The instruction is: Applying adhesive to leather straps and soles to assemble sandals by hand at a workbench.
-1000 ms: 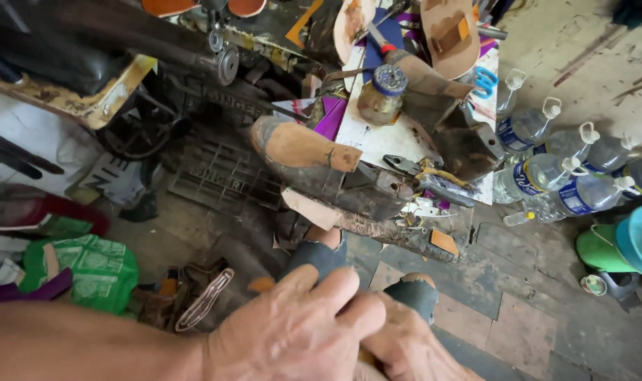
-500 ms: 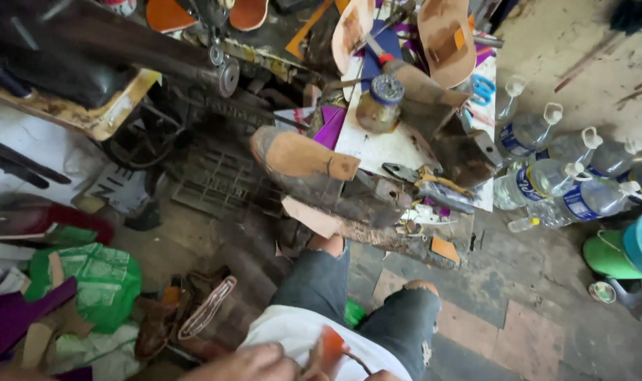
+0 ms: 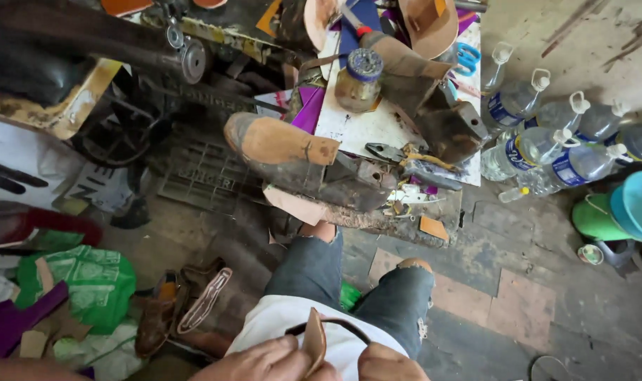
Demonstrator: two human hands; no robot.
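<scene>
Both hands grasp tan leather piece.
Left hand (image 3: 261, 360), right hand (image 3: 388, 363) pinch leather piece (image 3: 314, 340): small, curved, upright; dark strap (image 3: 342, 324) arches beside it.

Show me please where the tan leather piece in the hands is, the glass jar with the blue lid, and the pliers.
tan leather piece (image 3: 314, 342): head view, its middle.
glass jar (image 3: 357, 83): head view, its side below the lid.
pliers (image 3: 386, 151): head view, the dark jaws.

A cluttered workbench (image 3: 356, 130) carries a glass jar (image 3: 354, 81), pliers (image 3: 388, 152) and leather scraps (image 3: 434, 227).
</scene>
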